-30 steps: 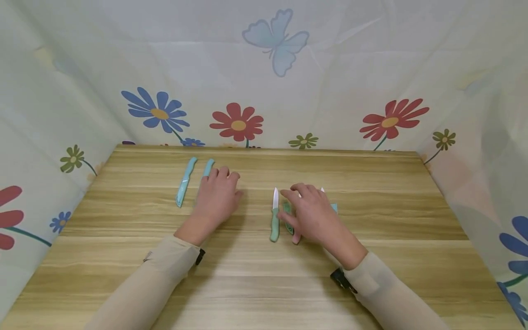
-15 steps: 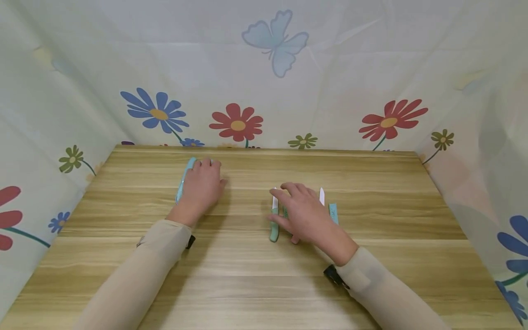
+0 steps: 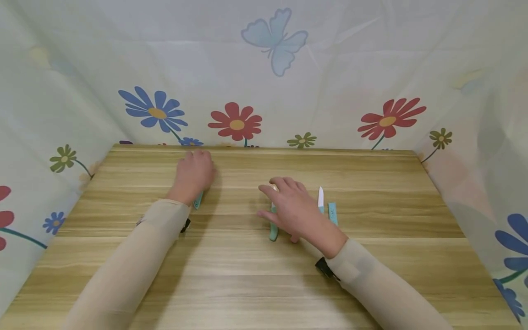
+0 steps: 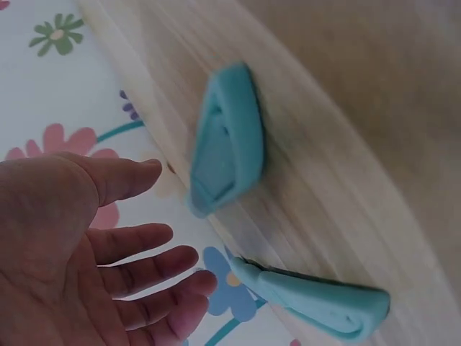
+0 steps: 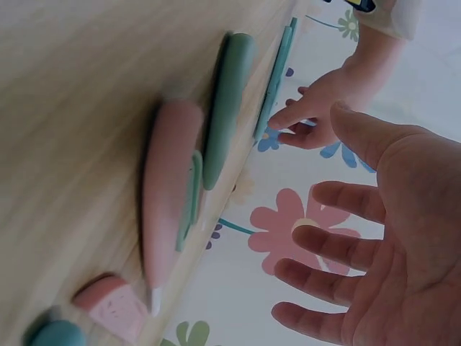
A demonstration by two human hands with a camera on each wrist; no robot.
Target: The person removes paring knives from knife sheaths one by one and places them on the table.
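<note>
My left hand [image 3: 195, 173] hovers over the far left of the table, fingers loosely bent, with nothing in its grasp. Below it in the left wrist view lie two turquoise sheathed knives [image 4: 310, 297], apart from the fingers; the end of one sheathed knife [image 3: 199, 200] shows past the hand in the head view. My right hand [image 3: 294, 206] is spread above a green-handled knife [image 3: 274, 230] and a pink-handled knife [image 5: 169, 191], touching neither as far as the right wrist view shows. A green sheath [image 5: 191, 194] lies between those two.
Right of the right hand are a white-bladed knife [image 3: 321, 197] with a blue handle and a blue sheath [image 3: 332, 213]. A pink sheath [image 5: 112, 303] lies by the pink knife. A flowered curtain [image 3: 272, 114] stands along the wooden table's [image 3: 247, 293] back edge.
My left hand has moved left and away from me, over the turquoise knives. My right hand has drifted slightly left, uncovering the white blade and blue sheath.
</note>
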